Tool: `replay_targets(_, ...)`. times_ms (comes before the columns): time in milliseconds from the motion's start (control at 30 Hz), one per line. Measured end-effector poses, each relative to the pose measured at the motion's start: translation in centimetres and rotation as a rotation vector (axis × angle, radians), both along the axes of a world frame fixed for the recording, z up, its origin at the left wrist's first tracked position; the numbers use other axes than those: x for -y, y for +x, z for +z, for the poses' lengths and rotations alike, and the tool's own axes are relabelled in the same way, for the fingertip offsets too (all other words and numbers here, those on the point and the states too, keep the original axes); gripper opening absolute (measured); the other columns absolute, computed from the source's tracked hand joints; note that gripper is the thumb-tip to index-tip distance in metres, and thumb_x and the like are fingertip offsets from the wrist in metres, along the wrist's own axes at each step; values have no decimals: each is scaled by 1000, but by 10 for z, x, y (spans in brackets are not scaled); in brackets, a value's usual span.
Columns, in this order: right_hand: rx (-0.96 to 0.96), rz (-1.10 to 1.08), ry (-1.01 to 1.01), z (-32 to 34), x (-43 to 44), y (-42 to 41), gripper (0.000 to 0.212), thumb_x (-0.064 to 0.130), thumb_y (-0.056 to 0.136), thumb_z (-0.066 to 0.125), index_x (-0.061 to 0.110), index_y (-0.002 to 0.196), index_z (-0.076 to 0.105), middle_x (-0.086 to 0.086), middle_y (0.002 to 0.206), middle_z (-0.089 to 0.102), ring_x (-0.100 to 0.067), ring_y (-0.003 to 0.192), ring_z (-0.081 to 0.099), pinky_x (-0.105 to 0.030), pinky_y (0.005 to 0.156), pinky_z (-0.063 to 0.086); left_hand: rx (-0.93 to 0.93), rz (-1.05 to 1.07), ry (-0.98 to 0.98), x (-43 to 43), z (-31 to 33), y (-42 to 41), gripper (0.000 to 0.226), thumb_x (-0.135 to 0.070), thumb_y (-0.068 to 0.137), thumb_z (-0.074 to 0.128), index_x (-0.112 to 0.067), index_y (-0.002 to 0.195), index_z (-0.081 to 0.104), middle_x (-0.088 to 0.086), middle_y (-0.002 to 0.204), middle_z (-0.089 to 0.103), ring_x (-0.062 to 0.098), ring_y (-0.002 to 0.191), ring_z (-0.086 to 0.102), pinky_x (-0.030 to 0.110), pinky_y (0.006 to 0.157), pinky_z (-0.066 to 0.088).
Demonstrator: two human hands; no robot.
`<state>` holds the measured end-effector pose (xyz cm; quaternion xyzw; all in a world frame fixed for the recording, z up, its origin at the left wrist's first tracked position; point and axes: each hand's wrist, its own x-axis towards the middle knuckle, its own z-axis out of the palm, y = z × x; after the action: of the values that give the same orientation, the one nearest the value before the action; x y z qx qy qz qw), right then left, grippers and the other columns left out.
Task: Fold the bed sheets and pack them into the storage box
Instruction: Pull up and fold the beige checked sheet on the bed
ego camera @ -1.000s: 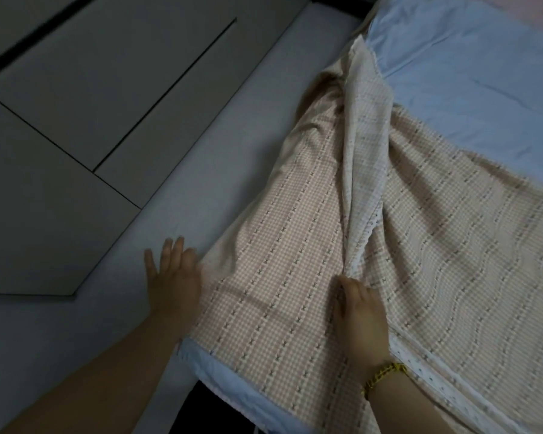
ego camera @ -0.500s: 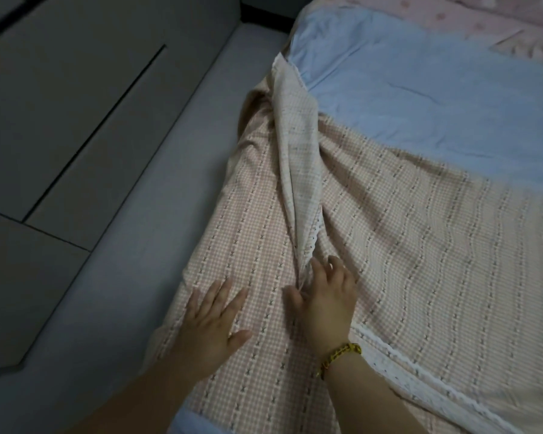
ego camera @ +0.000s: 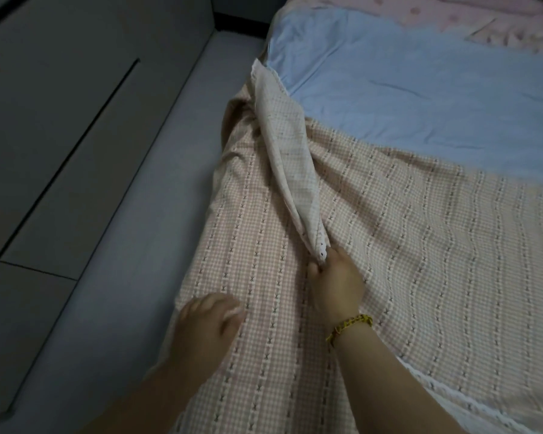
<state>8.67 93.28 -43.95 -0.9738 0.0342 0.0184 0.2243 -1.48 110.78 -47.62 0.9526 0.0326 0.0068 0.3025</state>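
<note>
A peach checked bed sheet [ego camera: 420, 245] with striped stitching lies spread over the bed. A paler folded-over ridge of the sheet [ego camera: 292, 170] runs from the far left corner down toward me. My right hand [ego camera: 334, 283], with a yellow bracelet on the wrist, pinches the lace-edged near end of that ridge. My left hand [ego camera: 207, 324] lies on the sheet near its left edge, fingers loosely bent, gripping nothing that I can see. No storage box is in view.
A light blue sheet [ego camera: 420, 83] covers the bed beyond the checked one, and a pink patterned cloth [ego camera: 452, 17] lies at the far end. A grey padded ledge [ego camera: 132, 214] runs along the bed's left side, with grey cabinet panels [ego camera: 60, 104] beyond it.
My right hand has gone from flat fingers beside the ridge to pinching its lace end. My left hand has slid back toward the sheet's left edge and its fingers have curled. The view shifted right.
</note>
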Motion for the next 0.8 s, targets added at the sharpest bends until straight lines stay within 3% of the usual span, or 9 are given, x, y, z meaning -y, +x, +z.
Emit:
replay_targets(133,305,166,-102,4,2,-12,29,19,59,58,0,77,70,-12,89,68,-29,94,57,-39,71,54,-247,330,-597,26,38,94,38,-25,92,55,-2,122,57,13,121,61,22,108,58,22,94,40)
replay_targets(200,309,246,-174,11,-4,-18,38,16,45,78,1,79,70,-11,93,69,-32,99,61,-45,76,54,-348,332,-756,41,55,143,61,-40,82,63,-8,131,47,12,128,56,26,116,54,33,102,41)
replay_targets(267,272,287,-178,15,-11,-23,48,13,33,87,4,76,70,-8,90,69,-32,93,66,-44,77,53,-366,332,-803,55,72,177,89,-50,70,70,-12,141,32,8,138,47,25,125,46,37,108,36)
replay_targets(367,316,327,-119,13,-20,-28,24,6,47,80,8,69,70,-4,79,70,-25,84,70,-36,74,55,-265,394,-658,60,84,203,89,-19,81,68,-7,147,10,9,149,27,23,136,30,29,112,24)
replay_targets(467,340,317,-78,12,-24,-35,20,10,64,50,12,66,69,0,73,70,-17,76,70,-23,73,51,-132,562,-591,39,87,207,66,-6,84,59,-9,141,27,12,139,43,27,125,45,26,102,36)
replay_targets(533,379,345,-36,17,-28,-41,15,8,65,55,12,69,69,1,76,70,-16,77,69,-21,75,46,-51,671,-559,9,87,195,55,-4,82,58,-6,135,41,11,131,53,27,117,53,22,90,39)
replay_targets(667,475,457,66,24,-35,-58,18,13,73,50,14,65,66,2,76,70,-15,81,68,-19,79,39,54,791,-730,-64,79,115,56,1,78,60,-9,131,46,12,125,54,26,107,55,37,95,46)
replay_targets(733,406,576,43,16,-36,-75,12,18,70,57,18,60,64,5,69,67,-13,72,67,-18,73,37,-51,854,-806,-87,59,54,57,-2,75,65,-9,129,47,14,120,58,29,100,58,41,89,51)
replay_targets(800,262,694,-2,4,-35,-97,8,24,61,58,23,54,61,9,59,61,-9,59,62,-17,63,34,-228,911,-935,-87,39,-2,42,6,82,57,0,123,50,11,88,69,24,74,65,27,63,56)
